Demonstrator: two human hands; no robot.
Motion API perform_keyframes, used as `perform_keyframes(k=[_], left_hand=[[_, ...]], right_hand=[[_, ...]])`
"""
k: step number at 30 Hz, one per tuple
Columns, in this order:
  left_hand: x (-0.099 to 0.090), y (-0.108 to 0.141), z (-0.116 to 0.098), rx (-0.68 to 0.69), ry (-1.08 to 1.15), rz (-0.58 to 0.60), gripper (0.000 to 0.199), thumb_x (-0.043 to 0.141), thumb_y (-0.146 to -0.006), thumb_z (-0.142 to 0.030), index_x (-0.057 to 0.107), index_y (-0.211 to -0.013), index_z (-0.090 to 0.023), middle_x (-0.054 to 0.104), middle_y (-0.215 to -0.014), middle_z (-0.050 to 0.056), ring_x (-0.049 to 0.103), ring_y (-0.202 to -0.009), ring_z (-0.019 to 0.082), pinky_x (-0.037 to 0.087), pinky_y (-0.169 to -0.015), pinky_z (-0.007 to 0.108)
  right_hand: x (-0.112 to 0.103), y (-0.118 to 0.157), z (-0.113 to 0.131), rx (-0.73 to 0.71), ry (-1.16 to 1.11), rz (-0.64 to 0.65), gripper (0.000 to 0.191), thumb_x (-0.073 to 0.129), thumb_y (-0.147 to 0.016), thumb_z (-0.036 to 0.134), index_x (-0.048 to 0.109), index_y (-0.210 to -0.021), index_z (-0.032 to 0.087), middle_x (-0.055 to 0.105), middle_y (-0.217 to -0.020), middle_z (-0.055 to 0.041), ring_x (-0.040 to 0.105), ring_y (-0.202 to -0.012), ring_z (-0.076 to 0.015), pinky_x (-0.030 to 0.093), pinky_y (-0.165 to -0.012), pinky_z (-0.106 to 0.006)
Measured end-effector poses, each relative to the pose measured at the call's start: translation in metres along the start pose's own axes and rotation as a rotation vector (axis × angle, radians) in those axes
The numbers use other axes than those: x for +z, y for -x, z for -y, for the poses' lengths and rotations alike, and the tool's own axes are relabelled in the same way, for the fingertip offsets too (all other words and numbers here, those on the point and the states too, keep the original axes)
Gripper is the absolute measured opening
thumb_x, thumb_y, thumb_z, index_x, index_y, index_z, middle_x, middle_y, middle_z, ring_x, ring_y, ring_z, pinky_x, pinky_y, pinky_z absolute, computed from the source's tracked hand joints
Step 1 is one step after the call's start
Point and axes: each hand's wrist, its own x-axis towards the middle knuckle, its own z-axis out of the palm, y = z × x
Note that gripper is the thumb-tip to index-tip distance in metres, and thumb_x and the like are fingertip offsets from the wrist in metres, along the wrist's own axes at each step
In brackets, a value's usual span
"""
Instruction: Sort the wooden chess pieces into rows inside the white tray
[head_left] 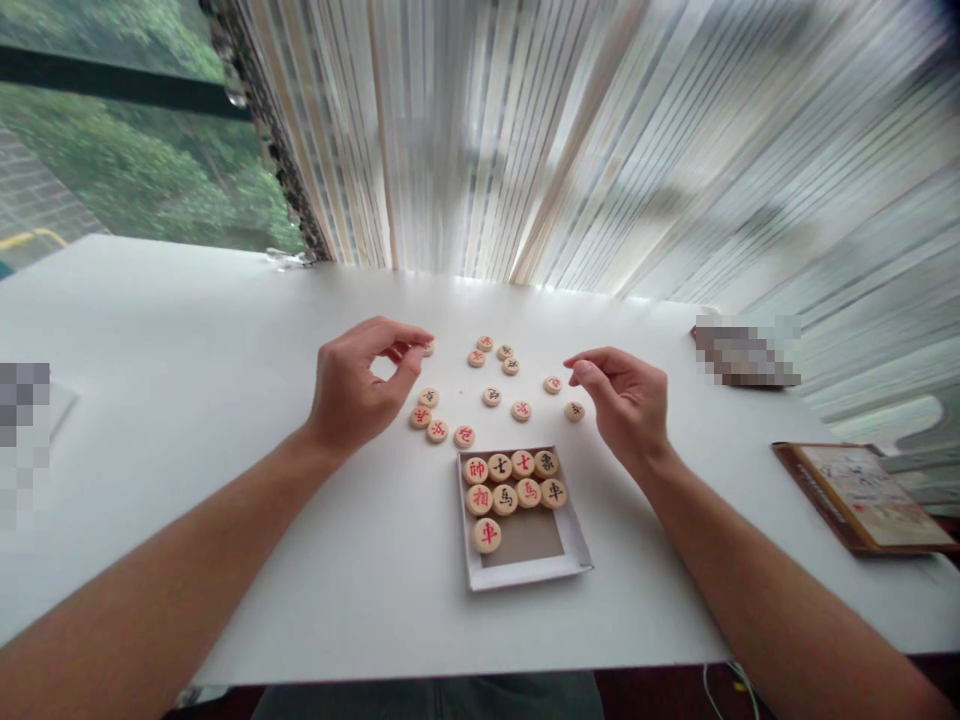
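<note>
My left hand [367, 375] pinches a xiangqi piece [428, 348] by its edge, at or just above the table; fingers partly cover it. To the right, my right hand [626, 400] hovers with thumb and forefinger close together and nothing visible between them. Just beside its fingertips lie a red-marked piece [553, 384] and a black-marked piece [575, 411]. Between the hands several more round wooden pieces [491, 397] are scattered face up. Nearer to me, a shallow white box [525, 577] holds two full rows of pieces and one red piece [487, 535] at the left of the third row.
A white table [337, 590] carries everything. A brown-edged booklet or board [862, 500] lies at the right, with a blurred dark item [746, 355] behind it. A string curtain [450, 140] hangs along the far edge. White cables [720, 690] show below the front edge.
</note>
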Motion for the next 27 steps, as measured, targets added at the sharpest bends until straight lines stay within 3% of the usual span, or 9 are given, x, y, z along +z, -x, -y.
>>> perform_keyframes(k=[4, 9, 27], left_hand=[[-0.002, -0.004, 0.015, -0.167, -0.041, -0.012, 0.020, 0.066, -0.092, -0.026, 0.083, -0.101, -0.018, 0.084, -0.098, 0.004, 0.077, -0.082, 0.018, 0.060, -0.077, 0.028], [0.001, -0.004, 0.025, -0.281, -0.075, 0.042, 0.024, 0.068, -0.090, -0.032, 0.083, -0.104, -0.019, 0.085, -0.098, 0.005, 0.078, -0.081, 0.020, 0.058, -0.071, 0.027], [0.004, 0.000, 0.020, -0.282, -0.127, 0.129, 0.024, 0.066, -0.090, -0.029, 0.084, -0.102, -0.019, 0.085, -0.099, 0.005, 0.076, -0.081, 0.019, 0.058, -0.073, 0.028]], right_hand=[[-0.002, -0.014, -0.021, 0.015, 0.003, -0.117, 0.018, 0.068, -0.089, 0.034, 0.078, -0.087, 0.019, 0.073, -0.071, -0.0019, 0.064, -0.067, -0.0197, 0.047, -0.065, -0.033], [-0.006, -0.022, -0.039, 0.064, 0.011, -0.163, 0.019, 0.069, -0.087, 0.036, 0.077, -0.084, 0.019, 0.072, -0.070, -0.0024, 0.064, -0.067, -0.0203, 0.047, -0.062, -0.032], [-0.003, -0.021, -0.039, 0.179, 0.017, -0.106, 0.024, 0.071, -0.083, 0.041, 0.078, -0.078, 0.019, 0.075, -0.071, -0.0051, 0.060, -0.066, -0.0197, 0.044, -0.063, -0.032]])
